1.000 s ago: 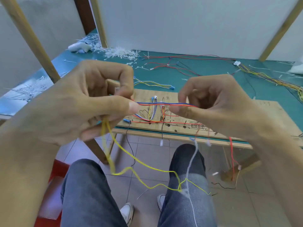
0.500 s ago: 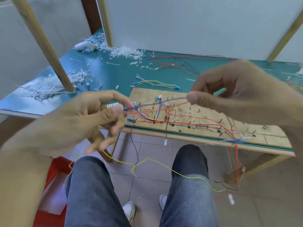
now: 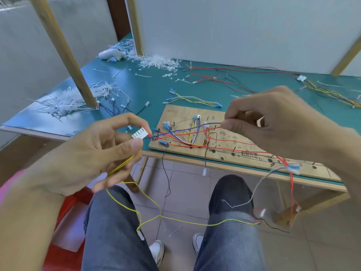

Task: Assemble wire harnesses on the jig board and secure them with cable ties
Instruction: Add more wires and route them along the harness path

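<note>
Left hand (image 3: 93,153): thumb and forefinger clamped on a white connector (image 3: 139,133), held just off the near left corner of the jig board (image 3: 179,114). The lower fingers of this hand curl round yellow wires (image 3: 122,165), which drop below the board's front edge and trail across the person's knees.

Right hand (image 3: 273,122): fingers curled, thumb and forefinger pinching blue and red wires (image 3: 185,131) over the middle of the board. These wires run taut from the connector to the pinch, passing above the board's left half. Cannot tell whether they touch it. Past the pinch, red strands fall over the board's front edge on the right; the detail there is blurred.

The board lies flat at the front edge of the green worktop (image 3: 146,90), with coloured wires laid among pegs on its left half.

Cable ties (image 3: 68,100) are heaped well left of the board, with a second heap far behind it. A loose yellow and white harness (image 3: 195,99) lies just behind the board's back edge, and red wires (image 3: 224,79) lie further behind
</note>
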